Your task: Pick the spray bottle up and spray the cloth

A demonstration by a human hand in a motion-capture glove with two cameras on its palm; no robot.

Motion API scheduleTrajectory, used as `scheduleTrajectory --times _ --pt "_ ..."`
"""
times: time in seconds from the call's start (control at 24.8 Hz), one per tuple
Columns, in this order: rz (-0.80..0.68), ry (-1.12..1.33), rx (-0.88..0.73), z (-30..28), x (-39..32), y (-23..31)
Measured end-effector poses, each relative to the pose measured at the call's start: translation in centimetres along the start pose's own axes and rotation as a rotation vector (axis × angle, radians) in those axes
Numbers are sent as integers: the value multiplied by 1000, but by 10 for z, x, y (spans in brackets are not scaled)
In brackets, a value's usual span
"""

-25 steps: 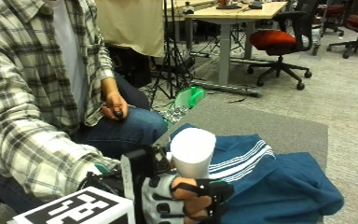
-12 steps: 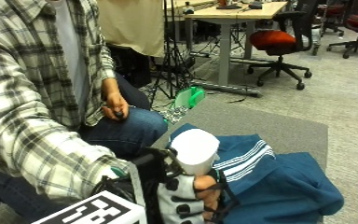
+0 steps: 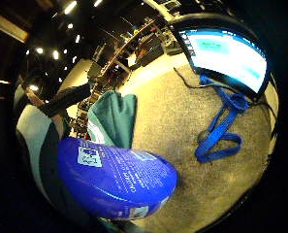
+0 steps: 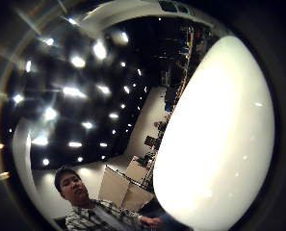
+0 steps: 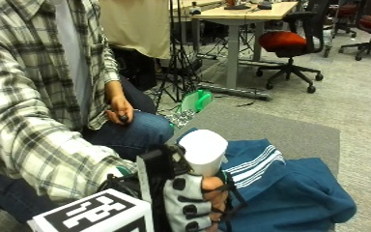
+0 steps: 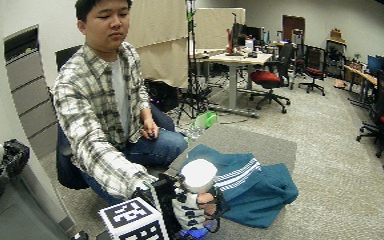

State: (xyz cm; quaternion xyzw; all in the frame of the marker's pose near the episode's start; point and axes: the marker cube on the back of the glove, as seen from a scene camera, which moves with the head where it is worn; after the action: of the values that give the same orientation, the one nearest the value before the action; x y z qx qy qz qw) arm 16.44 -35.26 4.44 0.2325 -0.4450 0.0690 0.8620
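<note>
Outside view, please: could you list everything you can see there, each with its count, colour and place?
spray bottle: one, white top, blue body in the palm view, held upright over the near edge of the cloth.
cloth: one, teal-blue with white stripes, crumpled on the grey table.
table: one, grey top, in front of the seated person.
green object: one, bright green, on the floor beyond the table's far edge; what it is I cannot tell.
desk: one, light wood top, in the background.
office chair: one, red seat, beside the desk.
left hand: bare, rests on the person's knee.
right hand: black glove, its grip is round the spray bottle.
</note>
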Motion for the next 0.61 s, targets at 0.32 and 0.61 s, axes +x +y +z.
scheduleTrajectory --times 0.32,0.61 --pt "-112 47 -41 -9 -61 -12" --pt "-233 136 -130 -7 -122 -21"
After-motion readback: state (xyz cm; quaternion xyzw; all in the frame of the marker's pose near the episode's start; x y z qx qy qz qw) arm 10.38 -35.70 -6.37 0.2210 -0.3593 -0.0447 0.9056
